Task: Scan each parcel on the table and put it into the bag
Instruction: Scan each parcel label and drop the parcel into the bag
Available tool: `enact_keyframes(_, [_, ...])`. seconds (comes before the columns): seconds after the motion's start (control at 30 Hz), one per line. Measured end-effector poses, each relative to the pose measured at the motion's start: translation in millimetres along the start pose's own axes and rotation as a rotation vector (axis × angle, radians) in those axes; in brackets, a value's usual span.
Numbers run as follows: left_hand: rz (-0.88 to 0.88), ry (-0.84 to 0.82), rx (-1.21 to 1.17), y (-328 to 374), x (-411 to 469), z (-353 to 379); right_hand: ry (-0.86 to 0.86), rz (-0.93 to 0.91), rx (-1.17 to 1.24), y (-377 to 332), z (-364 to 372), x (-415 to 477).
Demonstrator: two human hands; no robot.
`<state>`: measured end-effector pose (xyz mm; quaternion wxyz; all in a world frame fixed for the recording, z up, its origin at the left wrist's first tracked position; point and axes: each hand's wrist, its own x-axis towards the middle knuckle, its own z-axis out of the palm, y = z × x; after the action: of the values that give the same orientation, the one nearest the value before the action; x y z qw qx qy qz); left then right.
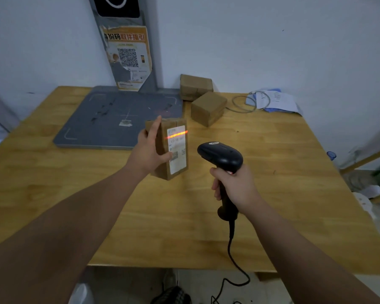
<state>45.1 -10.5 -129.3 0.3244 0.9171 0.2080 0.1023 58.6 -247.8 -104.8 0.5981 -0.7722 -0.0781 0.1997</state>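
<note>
Scanning a parcel held over the table

The right hand (233,185) is clenched round the scanner (221,156), aiming it; the left hand (150,150) grips the parcel (171,148) upright, label turned toward the red beam. Beyond, two more parcels (207,107) wait near the wall; no bag shows.

Bare forearms (75,216); bare left hand (149,154), bare right hand (235,185).

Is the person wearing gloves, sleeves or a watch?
No. The bare left hand and bare right hand show no gloves, rings or watch. The left forearm and right forearm are uncovered to the picture's edge; no sleeve is in view.
</note>
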Motion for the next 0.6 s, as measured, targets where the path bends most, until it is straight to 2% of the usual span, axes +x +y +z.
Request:
enact_keyframes(0.23, [-0.082, 0.026, -0.057, -14.3, -41.2, -7.2, -0.051, 0.006, -0.025, -2.4, 13.7, -26.5])
enact_keyframes(0.4, [-0.266, -0.066, -0.424, -29.3, -67.2, -11.1, -0.072, 0.007, -0.085, -3.9, 30.5, -41.2])
enact_keyframes(0.6, [-0.349, -0.074, -0.539, -48.7, -96.4, -23.9, -0.128, 0.033, -0.119, -10.1, 57.0, -63.5])
